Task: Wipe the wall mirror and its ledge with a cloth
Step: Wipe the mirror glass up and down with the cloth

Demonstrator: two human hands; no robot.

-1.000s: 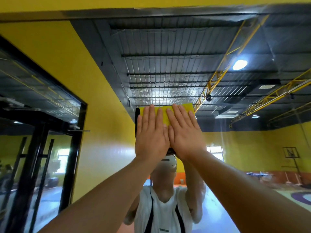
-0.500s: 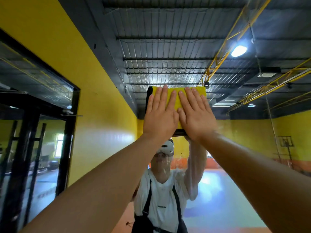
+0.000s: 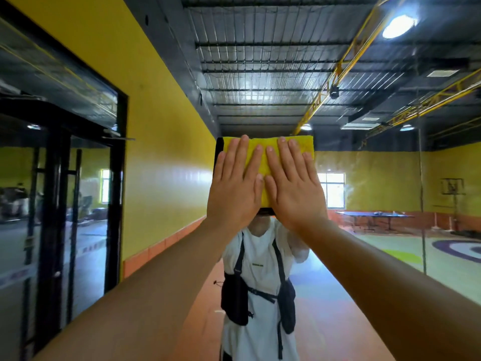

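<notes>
A folded yellow cloth [image 3: 302, 147] lies flat against the wall mirror [image 3: 364, 230], which fills most of the view. My left hand [image 3: 235, 186] and my right hand [image 3: 294, 186] press it side by side, fingers straight and pointing up. A dark edge shows along the cloth's left side. The mirror reflects a person in a white shirt with black straps, arms raised, directly behind my hands. The ledge is out of view.
A yellow wall [image 3: 161, 142] runs along the left, with a black-framed glass doorway [image 3: 59, 178] at far left. The mirror reflects a hall with a dark ceiling, yellow trusses, a lamp [image 3: 399, 26] and a blue table [image 3: 377, 217].
Both hands slid the cloth up the glass and then back down to the height of the reflected head. The view has tilted lower, showing more of the floor.
</notes>
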